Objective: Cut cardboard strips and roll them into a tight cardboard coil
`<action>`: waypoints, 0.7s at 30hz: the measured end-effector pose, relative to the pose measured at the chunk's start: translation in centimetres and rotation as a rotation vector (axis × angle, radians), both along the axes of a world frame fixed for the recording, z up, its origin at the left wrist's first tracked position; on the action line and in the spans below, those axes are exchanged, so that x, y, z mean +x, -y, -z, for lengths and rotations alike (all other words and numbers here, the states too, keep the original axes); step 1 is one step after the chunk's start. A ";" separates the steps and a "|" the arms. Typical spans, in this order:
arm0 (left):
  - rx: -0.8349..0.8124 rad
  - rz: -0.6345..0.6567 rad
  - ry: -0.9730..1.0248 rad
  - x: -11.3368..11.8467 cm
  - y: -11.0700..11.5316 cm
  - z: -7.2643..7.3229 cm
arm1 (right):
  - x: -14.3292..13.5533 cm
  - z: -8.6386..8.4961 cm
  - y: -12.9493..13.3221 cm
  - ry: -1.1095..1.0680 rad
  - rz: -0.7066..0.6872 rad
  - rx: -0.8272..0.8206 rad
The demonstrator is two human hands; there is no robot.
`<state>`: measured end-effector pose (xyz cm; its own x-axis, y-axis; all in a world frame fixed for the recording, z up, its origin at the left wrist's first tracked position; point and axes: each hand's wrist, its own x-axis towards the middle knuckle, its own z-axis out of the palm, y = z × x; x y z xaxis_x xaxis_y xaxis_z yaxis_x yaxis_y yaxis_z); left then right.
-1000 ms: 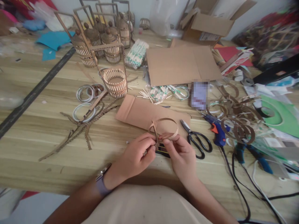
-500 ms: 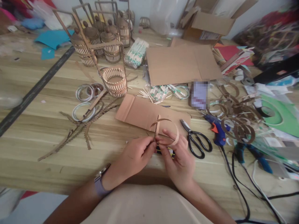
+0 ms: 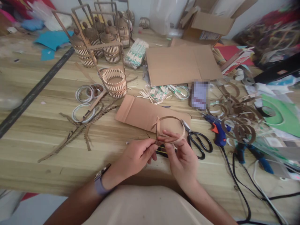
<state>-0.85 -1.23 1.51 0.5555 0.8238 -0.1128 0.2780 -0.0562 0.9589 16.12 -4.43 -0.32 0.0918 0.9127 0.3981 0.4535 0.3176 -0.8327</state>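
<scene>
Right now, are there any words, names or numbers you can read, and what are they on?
None that I can read.
Cardboard box: label too blurred.
Red-and-white box: markings too blurred.
Upper stick bag: green print too small.
Lower stick bag: green print too small.
Purple thing: blurred out.
Long black object: small label unreadable.

I can't read any writing from here; the pale label (image 3: 207, 35) on the cardboard box (image 3: 211, 24), upper right of the frame, is just a blur.
</scene>
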 end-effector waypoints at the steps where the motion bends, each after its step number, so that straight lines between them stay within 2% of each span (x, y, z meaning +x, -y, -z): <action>1: -0.015 -0.013 0.002 0.0 0.0 0.0 | 0.1 -0.1 -0.1 0.040 -0.016 0.027; 4: -0.076 -0.059 -0.005 -0.1 -0.2 0.1 | 0.9 -0.6 -0.7 0.193 0.001 0.055; 6: -0.137 -0.090 -0.011 -0.1 -0.2 0.2 | 2.4 -1.1 -1.3 0.379 0.047 0.026; 9: -0.215 -0.136 0.000 -0.1 -0.3 0.4 | 5.8 -1.5 -1.9 0.677 0.109 -0.147; 13: -0.242 -0.185 0.018 -0.1 -0.3 0.4 | 10.9 -0.2 -1.4 0.949 0.198 -0.437; 14: -0.242 -0.191 0.020 -0.1 -0.3 0.4 | 11.8 0.3 -1.2 0.968 0.228 -0.479; 17: -0.237 -0.201 0.039 -0.1 -0.4 0.4 | 13.4 1.4 -0.6 0.972 0.198 -0.556; 21: -0.261 -0.193 0.088 -0.2 -0.4 0.4 | 13.2 1.0 -0.2 0.818 0.181 -0.529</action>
